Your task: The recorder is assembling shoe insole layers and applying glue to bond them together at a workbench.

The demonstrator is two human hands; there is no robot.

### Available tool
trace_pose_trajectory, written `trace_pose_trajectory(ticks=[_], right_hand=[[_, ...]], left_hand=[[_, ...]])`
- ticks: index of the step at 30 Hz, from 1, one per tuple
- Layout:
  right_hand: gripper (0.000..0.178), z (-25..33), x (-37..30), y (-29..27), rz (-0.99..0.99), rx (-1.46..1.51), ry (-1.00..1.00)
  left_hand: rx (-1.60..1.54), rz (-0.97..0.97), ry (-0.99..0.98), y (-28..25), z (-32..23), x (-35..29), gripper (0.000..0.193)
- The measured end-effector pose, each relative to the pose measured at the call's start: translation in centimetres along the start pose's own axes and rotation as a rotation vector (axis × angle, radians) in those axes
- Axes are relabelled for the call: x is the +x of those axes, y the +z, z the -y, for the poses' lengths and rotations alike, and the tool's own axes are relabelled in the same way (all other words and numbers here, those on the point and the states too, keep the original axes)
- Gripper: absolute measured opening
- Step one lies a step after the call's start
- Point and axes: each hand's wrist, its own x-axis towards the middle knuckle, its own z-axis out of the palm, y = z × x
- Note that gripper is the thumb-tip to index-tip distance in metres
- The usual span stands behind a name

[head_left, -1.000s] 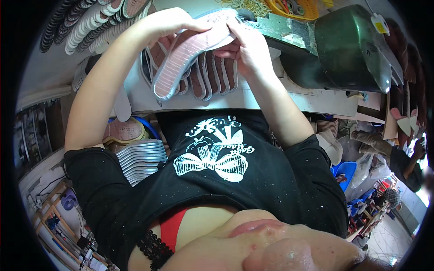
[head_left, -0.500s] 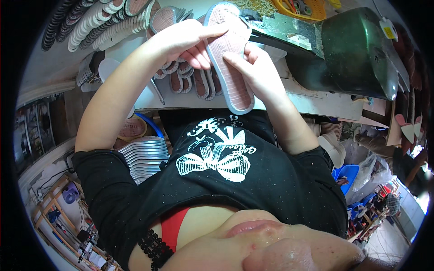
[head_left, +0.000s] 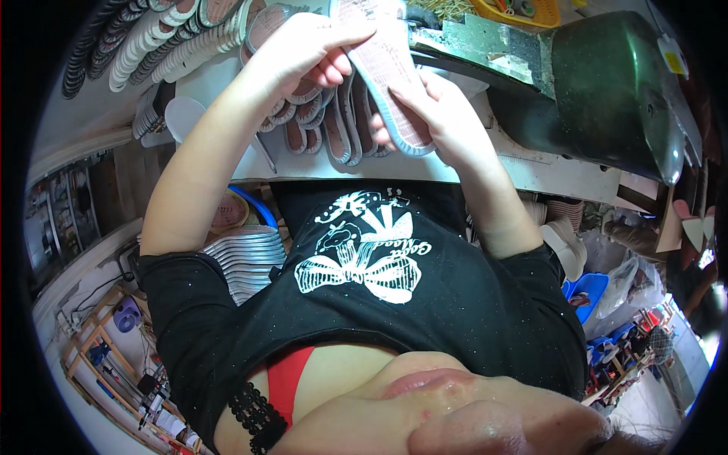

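A long shoe insole (head_left: 388,72), pinkish-brown on its face with a pale blue-grey edge, is held up over the table between both hands. My left hand (head_left: 309,51) grips its left edge toward the far end, thumb on the face and fingers curled beside it. Around the near end is my right hand (head_left: 449,117), its thumb on the face and fingertips showing past the left edge from beneath. The insole's far tip runs out toward the top of the picture. Behind it, more edged insoles (head_left: 338,138) lie overlapping on the table.
At the right a large dark green machine (head_left: 599,83) reaches over the table. A yellow basket (head_left: 540,21) stands at the back. Rows of stacked soles (head_left: 205,54) fill the far left, near a white round dish (head_left: 184,117) and a thin metal tool (head_left: 265,155). Silvery-edged soles (head_left: 246,258) are stacked below.
The insole has moved up and away from my body. My right hand has slid toward its near end, and its fingertips now show past the left edge. The left hand shifted slightly away.
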Motion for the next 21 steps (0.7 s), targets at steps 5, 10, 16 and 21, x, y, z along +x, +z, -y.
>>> trace_pose_trajectory(ticks=[5, 10, 16, 21], right_hand=[[0.029, -0.3, -0.5, -0.4, -0.085, -0.08, -0.027], [0.027, 0.0, 2.2, 0.2, -0.049, -0.084, -0.125], [0.025, 0.1, -0.8, 3.4, 0.001, -0.13, -0.1], [0.024, -1.3, -1.8, 5.1, 0.05, -0.066, -0.132]], left_hand=[[0.064, -0.013, -0.055, -1.0, -0.1, 1.5, 0.039], [0.133, -0.12, -0.081, -1.9, -3.0, 2.9, 0.036], [-0.355, -0.047, 0.208, -2.0, 0.9, -1.6, 0.035], [-1.048, 0.375, 0.25, 2.1, 2.8, -5.4, 0.05]])
